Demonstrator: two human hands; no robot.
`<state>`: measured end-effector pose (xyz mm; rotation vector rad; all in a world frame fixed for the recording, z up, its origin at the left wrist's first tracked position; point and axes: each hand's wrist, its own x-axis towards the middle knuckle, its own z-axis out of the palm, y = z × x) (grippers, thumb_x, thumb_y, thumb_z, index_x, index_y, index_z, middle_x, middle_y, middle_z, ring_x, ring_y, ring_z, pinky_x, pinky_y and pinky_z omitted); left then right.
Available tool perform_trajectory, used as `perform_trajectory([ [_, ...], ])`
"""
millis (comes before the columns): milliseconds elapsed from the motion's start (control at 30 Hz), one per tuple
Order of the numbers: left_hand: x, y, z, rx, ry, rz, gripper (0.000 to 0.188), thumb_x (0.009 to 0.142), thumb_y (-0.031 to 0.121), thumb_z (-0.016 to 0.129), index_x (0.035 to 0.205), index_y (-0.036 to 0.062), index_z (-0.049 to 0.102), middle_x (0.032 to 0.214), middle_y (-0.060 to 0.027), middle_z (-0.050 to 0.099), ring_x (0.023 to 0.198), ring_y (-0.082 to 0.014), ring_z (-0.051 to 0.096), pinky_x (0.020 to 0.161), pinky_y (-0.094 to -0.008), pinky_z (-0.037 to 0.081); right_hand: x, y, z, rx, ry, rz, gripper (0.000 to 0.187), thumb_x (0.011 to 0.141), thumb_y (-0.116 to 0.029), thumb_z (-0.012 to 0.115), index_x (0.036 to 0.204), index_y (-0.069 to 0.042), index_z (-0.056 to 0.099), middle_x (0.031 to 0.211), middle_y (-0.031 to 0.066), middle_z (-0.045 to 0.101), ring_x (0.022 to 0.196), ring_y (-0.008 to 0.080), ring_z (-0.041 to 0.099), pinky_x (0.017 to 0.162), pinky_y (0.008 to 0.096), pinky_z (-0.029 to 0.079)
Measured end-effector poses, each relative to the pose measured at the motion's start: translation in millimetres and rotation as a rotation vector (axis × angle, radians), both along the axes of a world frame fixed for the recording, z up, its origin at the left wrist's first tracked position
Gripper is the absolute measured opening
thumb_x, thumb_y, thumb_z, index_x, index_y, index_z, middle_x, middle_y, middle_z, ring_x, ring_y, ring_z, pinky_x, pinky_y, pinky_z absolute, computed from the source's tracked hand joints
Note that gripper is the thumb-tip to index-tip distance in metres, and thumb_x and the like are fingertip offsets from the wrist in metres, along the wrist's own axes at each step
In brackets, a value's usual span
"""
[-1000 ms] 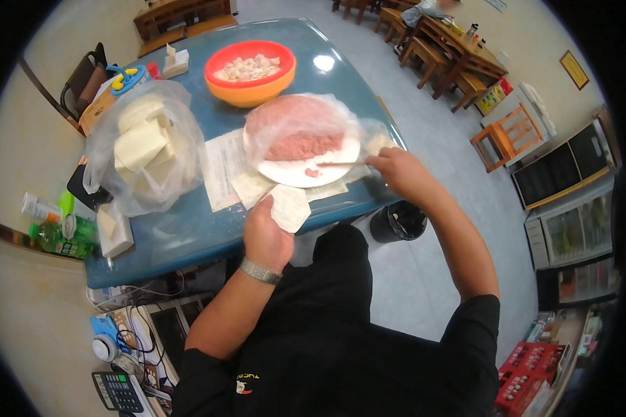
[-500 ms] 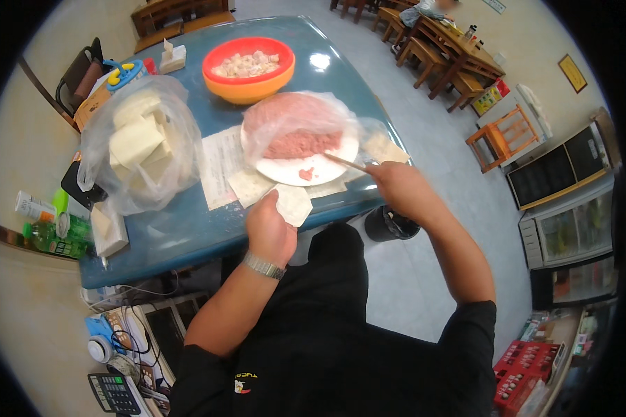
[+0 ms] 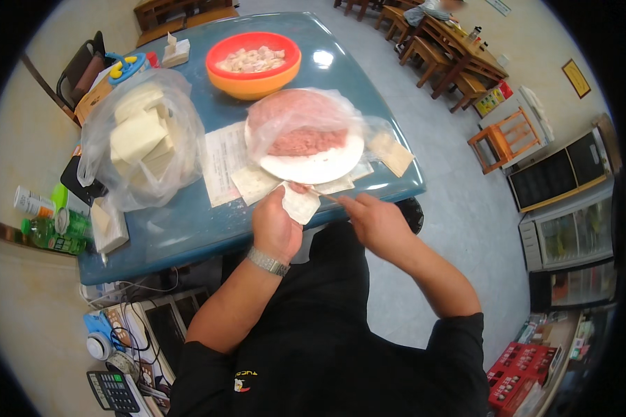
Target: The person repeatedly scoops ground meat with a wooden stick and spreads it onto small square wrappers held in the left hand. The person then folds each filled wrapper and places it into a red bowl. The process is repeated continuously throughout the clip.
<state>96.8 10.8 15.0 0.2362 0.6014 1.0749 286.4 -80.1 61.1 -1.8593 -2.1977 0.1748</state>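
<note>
Pinched in my left hand (image 3: 277,226) is a thin pale dough wrapper (image 3: 300,208), just in front of the plate. My right hand (image 3: 379,224) grips a thin wooden stick (image 3: 327,197), its tip at the wrapper's upper edge, where a small dab of pink meat shows. Behind them, a white plate (image 3: 320,171) carries a large mound of minced meat (image 3: 306,142), partly covered by a clear plastic bag. More pale wrappers (image 3: 252,186) lie beside the plate. To the left, an open plastic bag (image 3: 181,184) holds stacks of wrappers (image 3: 138,139).
A red basin (image 3: 293,48) set in an orange one holds pale folded dumplings (image 3: 256,60). Bottles (image 3: 52,236) and a tissue pack (image 3: 111,226) stand at the table's left edge. A black bin (image 3: 412,214) is beneath the right edge. Farther off, a person sits at a wooden table.
My right hand has moved left and nearer, bringing the stick from the meat on the plate to the wrapper. The small meat scrap on the plate's front no longer shows there.
</note>
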Motion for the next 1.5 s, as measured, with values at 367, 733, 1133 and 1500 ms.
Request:
perform_trajectory([
  [367,-11,-9,-6,-0.017,-0.035,0.017,0.048,0.113,0.017,0.037,0.156,-0.0056,0.036,0.153,-0.0216,0.052,0.140,-0.0326,0.055,0.122,-0.0506,0.042,-38,-34,-29,0.096,0.006,0.012,0.049,0.090,-0.005,0.069,0.138,-0.002,0.065,0.095,0.0127,0.059,0.083,0.0332,0.068,0.069,0.0441,0.058],
  [733,-36,-22,1,0.083,-0.070,0.055,0.050,0.113,0.017,0.036,0.155,-0.0094,0.037,0.156,-0.0235,0.052,0.145,-0.0347,0.053,0.125,-0.0494,0.040,-61,-46,-30,0.132,0.090,0.029,0.052,0.088,-0.003,0.070,0.140,-0.002,0.065,0.092,0.0117,0.058,0.080,0.0314,0.067,0.065,0.0423,0.057],
  [1133,-53,-16,5,0.080,-0.092,0.011,0.050,0.114,0.021,0.037,0.153,-0.0099,0.042,0.154,-0.0232,0.054,0.142,-0.0361,0.054,0.122,-0.0496,0.041,-50,-49,-22,-0.192,0.868,0.014,0.034,0.101,-0.003,0.065,0.134,-0.001,0.070,0.093,0.0137,0.070,0.082,0.0258,0.069,0.073,0.0332,0.056],
  [1500,-62,-14,9,0.148,-0.070,0.001,0.056,0.112,0.023,0.035,0.158,-0.0097,0.035,0.159,-0.0243,0.049,0.148,-0.0370,0.049,0.124,-0.0507,0.038,-41,-40,-29,0.287,0.100,0.107,0.047,0.087,-0.001,0.076,0.134,-0.008,0.072,0.089,0.0078,0.063,0.081,0.0266,0.067,0.066,0.0382,0.056],
])
